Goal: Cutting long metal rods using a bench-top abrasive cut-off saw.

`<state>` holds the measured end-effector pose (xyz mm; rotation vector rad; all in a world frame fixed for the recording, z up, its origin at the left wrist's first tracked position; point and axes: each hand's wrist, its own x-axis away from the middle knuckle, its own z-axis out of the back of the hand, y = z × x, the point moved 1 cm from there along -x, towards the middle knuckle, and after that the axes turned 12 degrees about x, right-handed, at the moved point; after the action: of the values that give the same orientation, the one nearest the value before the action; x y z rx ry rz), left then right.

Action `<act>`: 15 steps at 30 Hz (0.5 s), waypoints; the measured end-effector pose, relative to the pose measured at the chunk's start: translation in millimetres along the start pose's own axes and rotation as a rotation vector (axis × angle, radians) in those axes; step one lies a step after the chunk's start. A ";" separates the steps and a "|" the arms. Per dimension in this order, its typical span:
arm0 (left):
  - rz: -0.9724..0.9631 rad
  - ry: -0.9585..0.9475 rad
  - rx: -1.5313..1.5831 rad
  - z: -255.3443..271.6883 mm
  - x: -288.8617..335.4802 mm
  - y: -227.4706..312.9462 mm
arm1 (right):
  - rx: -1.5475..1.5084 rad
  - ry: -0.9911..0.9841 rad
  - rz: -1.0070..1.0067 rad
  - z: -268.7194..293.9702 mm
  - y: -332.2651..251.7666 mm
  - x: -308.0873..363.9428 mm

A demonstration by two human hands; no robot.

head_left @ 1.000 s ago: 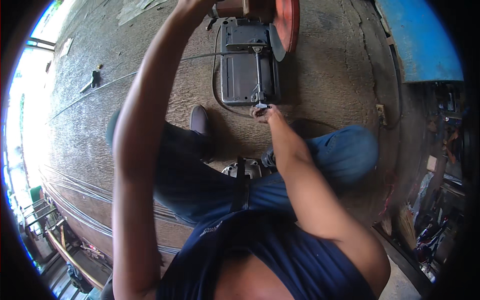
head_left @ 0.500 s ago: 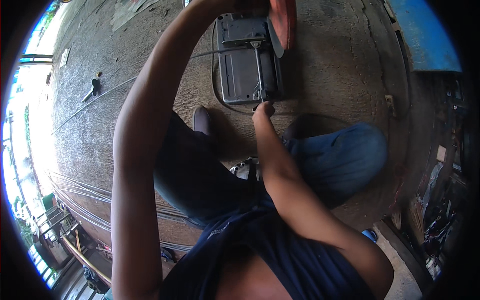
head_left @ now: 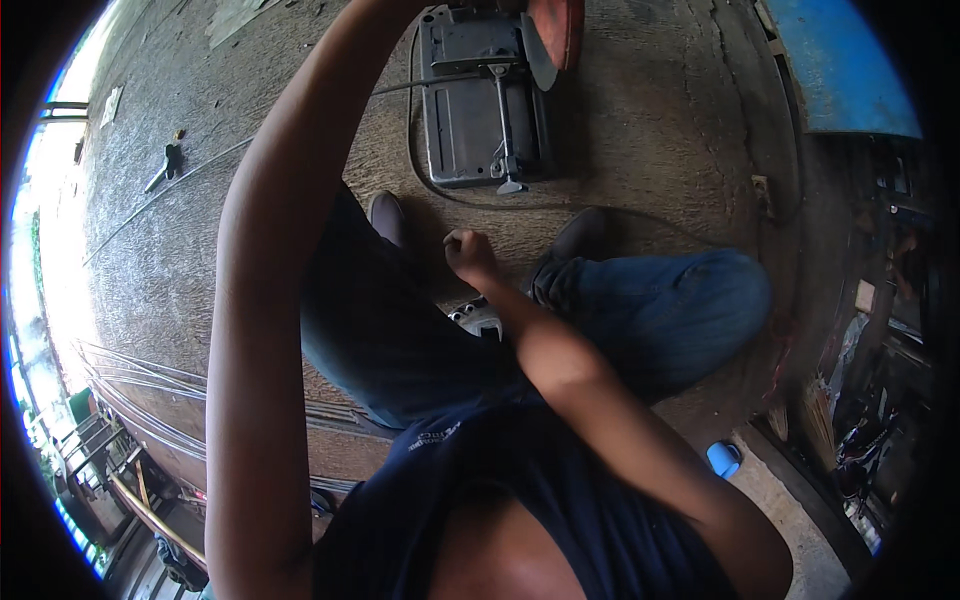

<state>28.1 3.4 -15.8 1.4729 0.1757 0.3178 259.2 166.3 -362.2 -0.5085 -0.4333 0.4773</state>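
A chop saw with a dark metal base (head_left: 460,135) stands on the floor ahead of my feet. Its red guard (head_left: 562,30) and grey cutting disc (head_left: 537,55) are partly cut off by the upper edge. A clamp screw (head_left: 505,115) with a small handle (head_left: 512,187) runs along the base. My right hand (head_left: 468,255) hangs between my knees, apart from the handle, its fingers curled in and nothing visible in them. Up the left side stretches my left arm, toward the top of the saw; the hand itself lies past the upper edge.
A power cable (head_left: 620,208) loops around the saw base. On the floor at left lies a dark tool (head_left: 165,168). Thin metal rods (head_left: 150,370) lie behind my left leg. A blue panel (head_left: 850,65) stands at far right; a blue object (head_left: 723,459) lies lower right.
My right hand has let go of the clamp screw's handle and drawn back toward me, to the left. The view has shifted slightly, so the saw sits higher in it.
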 end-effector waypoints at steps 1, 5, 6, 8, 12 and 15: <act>-0.048 0.072 -0.034 -5.6 -4.4 1.0 | -0.191 0.103 -0.146 -21.7 21.2 -6.5; -0.033 0.011 0.111 -27.7 10.1 9.4 | -0.516 0.383 -0.979 -15.5 116.4 -36.4; -0.119 0.008 -0.111 -2.1 -4.5 -1.4 | -0.658 0.476 -1.112 0.9 96.1 -40.9; -0.211 -0.032 -0.311 6.9 -21.4 -10.7 | -0.429 0.730 -1.004 16.7 75.4 -43.9; -0.359 -0.142 -0.619 11.7 -22.3 -18.5 | -0.215 0.380 -0.036 14.7 -14.6 -5.4; -0.020 -0.125 -0.113 -4.7 0.8 6.0 | -0.343 0.181 -0.007 1.5 -20.2 2.4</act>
<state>26.8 8.4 -10.3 1.3736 0.0706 0.2155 266.9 152.6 -349.3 -0.8734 -0.3432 0.3468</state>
